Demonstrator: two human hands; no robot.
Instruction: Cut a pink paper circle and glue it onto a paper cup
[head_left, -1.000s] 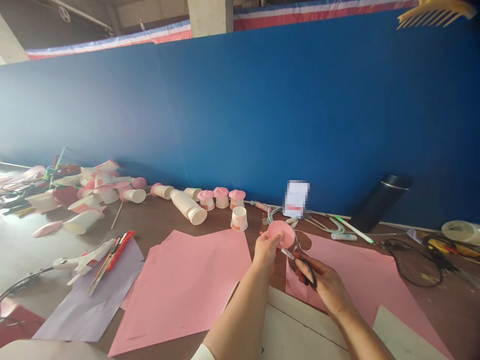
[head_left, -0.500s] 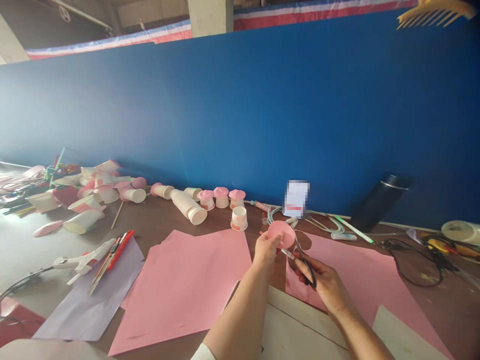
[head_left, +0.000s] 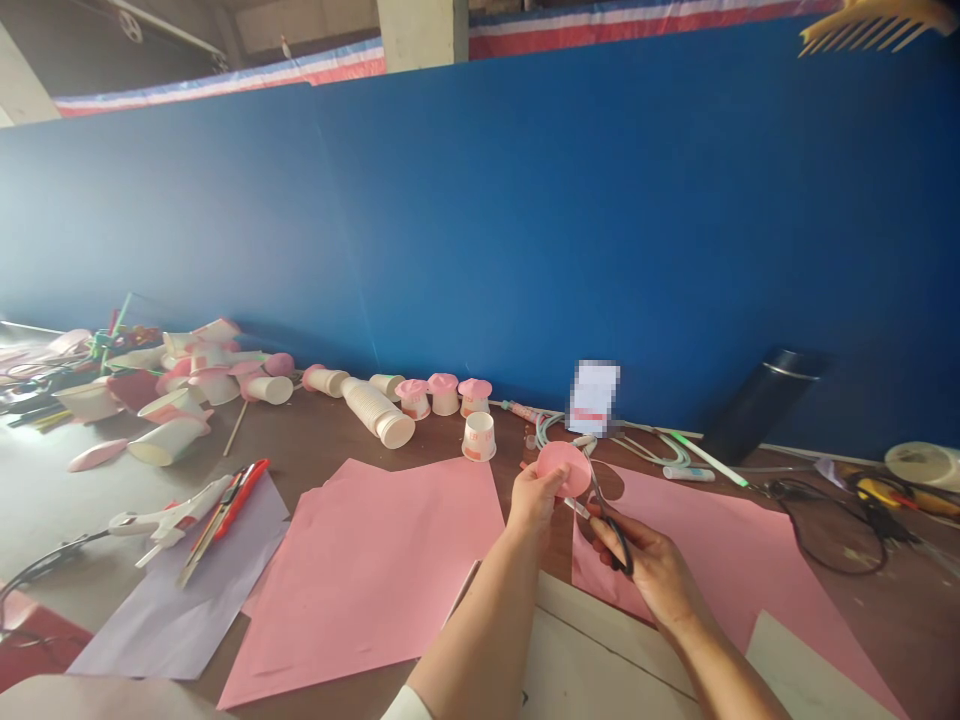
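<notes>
My left hand [head_left: 532, 498] pinches a round pink paper disc [head_left: 564, 467] and holds it up above the table. My right hand [head_left: 646, 568] grips black-handled scissors [head_left: 606, 512], whose blades reach up to the disc's right edge. Both hands hover over the gap between two pink paper sheets, a large one [head_left: 375, 570] to the left and another [head_left: 720, 560] to the right. A small white paper cup [head_left: 478, 437] stands upside down just beyond the left hand.
Rows and heaps of paper cups [head_left: 375, 410], some topped in pink, lie along the blue wall. A white glue gun [head_left: 169, 518] and a red cutter [head_left: 229, 505] rest on lilac paper at left. A black cylinder [head_left: 757, 402], cables [head_left: 825, 530] and tape [head_left: 922, 462] sit at right.
</notes>
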